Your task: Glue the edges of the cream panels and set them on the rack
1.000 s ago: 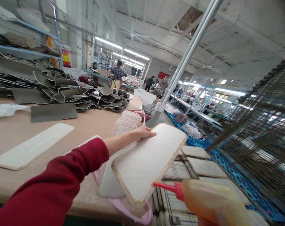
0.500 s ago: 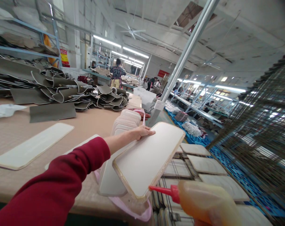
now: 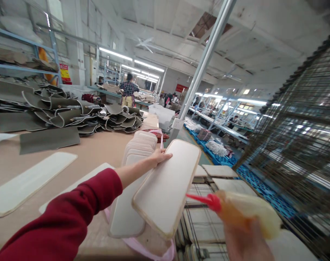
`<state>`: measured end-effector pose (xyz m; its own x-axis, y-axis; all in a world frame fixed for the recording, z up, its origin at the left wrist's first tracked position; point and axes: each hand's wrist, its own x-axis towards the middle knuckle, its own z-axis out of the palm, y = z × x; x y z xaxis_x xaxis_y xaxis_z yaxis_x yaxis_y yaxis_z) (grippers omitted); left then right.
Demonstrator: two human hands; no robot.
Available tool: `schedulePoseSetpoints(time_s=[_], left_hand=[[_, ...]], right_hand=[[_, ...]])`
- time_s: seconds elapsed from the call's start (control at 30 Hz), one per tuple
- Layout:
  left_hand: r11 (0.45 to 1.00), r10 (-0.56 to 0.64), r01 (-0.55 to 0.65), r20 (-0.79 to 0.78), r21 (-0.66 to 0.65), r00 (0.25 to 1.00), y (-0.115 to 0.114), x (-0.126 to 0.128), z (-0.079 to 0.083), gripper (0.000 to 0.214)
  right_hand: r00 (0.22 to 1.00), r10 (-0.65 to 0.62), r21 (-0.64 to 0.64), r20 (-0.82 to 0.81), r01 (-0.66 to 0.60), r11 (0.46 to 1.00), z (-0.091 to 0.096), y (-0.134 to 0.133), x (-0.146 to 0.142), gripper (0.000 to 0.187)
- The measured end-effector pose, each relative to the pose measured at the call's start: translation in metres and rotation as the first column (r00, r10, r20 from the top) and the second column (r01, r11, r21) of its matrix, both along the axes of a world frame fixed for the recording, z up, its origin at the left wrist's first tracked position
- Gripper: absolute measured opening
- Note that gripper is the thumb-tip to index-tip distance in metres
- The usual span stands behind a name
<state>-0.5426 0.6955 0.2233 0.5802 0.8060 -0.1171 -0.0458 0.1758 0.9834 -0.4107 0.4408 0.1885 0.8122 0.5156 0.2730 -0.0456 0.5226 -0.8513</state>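
Now, cream panel (image 3: 166,188) held tilted off the bench's (image 3: 105,145) near right edge, left hand (image 3: 159,156) pinching its far corner so the face stays free. Right hand (image 3: 245,241) wrapped around a squeeze bottle (image 3: 246,212) of amber liquid, red nozzle (image 3: 201,199) aimed at the panel's right rim, not touching. Just left, a stack of like panels (image 3: 140,145) on the bench. Below right, wire rack (image 3: 205,221) carries more panels laid flat, apart.
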Motion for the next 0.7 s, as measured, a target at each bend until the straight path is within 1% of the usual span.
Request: schedulePoseSetpoints(time_s=[0.03, 0.07, 0.13, 0.2, 0.27, 0.33, 0.4, 0.47, 0.53, 0.57, 0.63, 0.7], left_hand=[[1.000, -0.005, 0.005, 0.003, 0.016, 1.000, -0.005, 0.002, -0.001, 0.037], [0.999, -0.020, 0.019, 0.012, 0.028, 1.000, -0.009, 0.005, -0.002, 0.041], [0.997, -0.074, 0.072, 0.041, 0.039, 0.996, -0.018, 0.008, -0.004, 0.048], [0.989, -0.144, 0.142, 0.078, 0.038, 0.986, -0.024, 0.010, -0.004, 0.054], [0.978, -0.210, 0.209, 0.101, 0.020, 0.972, -0.029, 0.010, -0.002, 0.055], [0.965, -0.251, 0.256, 0.095, -0.052, 0.963, -0.032, 0.010, 0.002, 0.049], [0.951, -0.270, 0.279, 0.082, -0.131, 0.959, -0.037, 0.010, 0.008, 0.040], [0.942, -0.304, 0.315, 0.099, -0.120, 0.948, -0.042, 0.010, 0.013, 0.038], [0.934, -0.345, 0.353, 0.119, -0.054, 0.931, -0.045, 0.011, 0.018, 0.052], [0.932, -0.355, 0.361, 0.119, -0.032, 0.927, -0.046, 0.011, 0.020, 0.060], [0.935, -0.349, 0.353, 0.105, -0.026, 0.931, -0.043, 0.012, 0.024, 0.068], [0.940, -0.337, 0.340, 0.101, -0.019, 0.936, -0.038, 0.011, 0.027, 0.071]], right_hand=[[0.999, -0.034, 0.084, 0.001, 0.034, 0.996, 0.009, 0.010, 0.008, 0.057], [0.998, -0.057, 0.138, 0.001, 0.056, 0.989, 0.016, 0.019, 0.017, 0.057], [0.996, -0.088, 0.199, -0.001, 0.086, 0.976, 0.022, 0.032, 0.033, 0.058], [0.995, -0.098, 0.213, 0.001, 0.095, 0.972, 0.020, 0.037, 0.046, 0.054], [0.994, -0.106, 0.223, 0.001, 0.103, 0.969, 0.015, 0.036, 0.055, 0.052], [0.993, -0.115, 0.228, -0.004, 0.113, 0.967, 0.012, 0.032, 0.061, 0.051], [0.992, -0.123, 0.226, -0.009, 0.122, 0.966, 0.011, 0.028, 0.065, 0.050], [0.990, -0.137, 0.220, -0.019, 0.138, 0.966, 0.009, 0.022, 0.068, 0.048], [0.989, -0.143, 0.198, -0.034, 0.147, 0.969, -0.002, 0.015, 0.064, 0.049], [0.989, -0.145, 0.180, -0.041, 0.150, 0.972, -0.010, 0.011, 0.058, 0.050], [0.988, -0.149, 0.129, -0.045, 0.154, 0.980, -0.033, 0.002, 0.040, 0.053], [0.987, -0.158, 0.087, -0.023, 0.160, 0.983, -0.053, -0.005, 0.019, 0.052]])
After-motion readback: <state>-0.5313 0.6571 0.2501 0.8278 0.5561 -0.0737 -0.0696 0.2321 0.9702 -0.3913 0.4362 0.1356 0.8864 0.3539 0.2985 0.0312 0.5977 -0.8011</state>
